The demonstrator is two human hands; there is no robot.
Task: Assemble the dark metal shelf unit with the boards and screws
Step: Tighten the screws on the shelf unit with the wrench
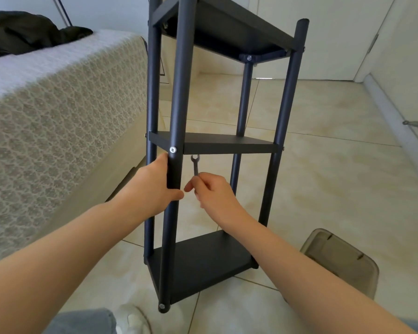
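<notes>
Shelf unit (pixel 283 112) stands upright on the tiled floor (pixel 323 177), centre of view. It has four dark round posts w/ three dark boards fitted: top board (pixel 227 32) at 12 o'clock, mid board (pixel 227 143) at centre, btm board (pixel 203 261) at 6 o'clock. A silver screw (pixel 172 149) sits in the near post (pixel 179 92) where the mid board meets it. Another screw head shows at the post's foot (pixel 162 306).

L hand (pixel 152 186) grips the near post just below that screw, fingers wrapped round the back, thumb across the front. R hand (pixel 215 191) is just beside it at 3 o'clock. It pinches the lower end of a small silver wrench (pixel 195 165) btwn thumb and fingertips. Wrench is upright, open head at 12 o'clock, right under the mid board's front edge. Can't tell if the head touches the board or anything under it.

Bed (pixel 58 97) w/ pale patterned cover is at 9 o'clock of the unit, close to its posts. A dark garment (pixel 22 32) lies on the bed at approx 10 o'clock. A translucent grey tub (pixel 340 261) sits on the floor at 4 o'clock, near the btm board. A door stop (pixel 415 123) sticks out low on the wall at 3 o'clock. At 6–7 o'clock, a pale shoe (pixel 133 319) and a jeans leg (pixel 82 321), just beside the post's foot.
</notes>
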